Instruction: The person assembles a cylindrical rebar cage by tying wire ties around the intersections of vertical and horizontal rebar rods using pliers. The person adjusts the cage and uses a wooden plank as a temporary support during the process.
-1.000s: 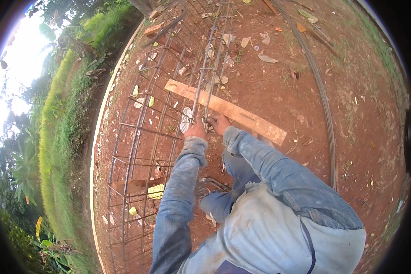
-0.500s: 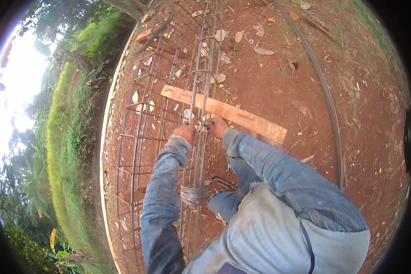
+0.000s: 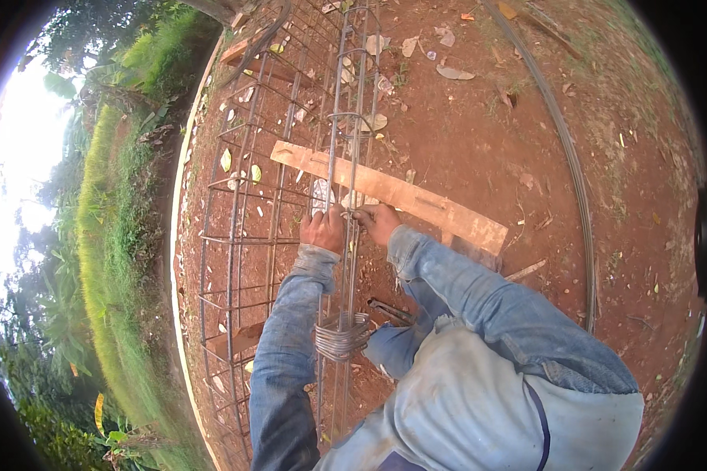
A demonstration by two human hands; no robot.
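Long, thin steel bars (image 3: 337,149) run up the middle, with wire stirrups (image 3: 349,115) looped around them at intervals. My left hand (image 3: 322,229) is closed at the left side of these bars, its fingertips on a stirrup that crosses them. On the other side my right hand (image 3: 379,224) pinches with thumb and forefinger at the same crossing; what lies between those fingers is too small to make out. A bunch of spare stirrups (image 3: 342,337) hangs around the bars below my hands. Just beyond my hands, a wooden plank (image 3: 416,200) lies slantwise at the bars.
Left of the bars stands a rebar cage (image 3: 236,235). A bundle of long rods (image 3: 562,133) curves over the red soil on the right. A dark metal tool (image 3: 390,312) is beside my knee. Dry leaves (image 3: 454,73) are scattered about; grass (image 3: 98,235) grows at far left.
Both hands stay at the same crossing, with small shifts of the fingers. My left hand has turned slightly, showing more of its back. The view has moved a little.
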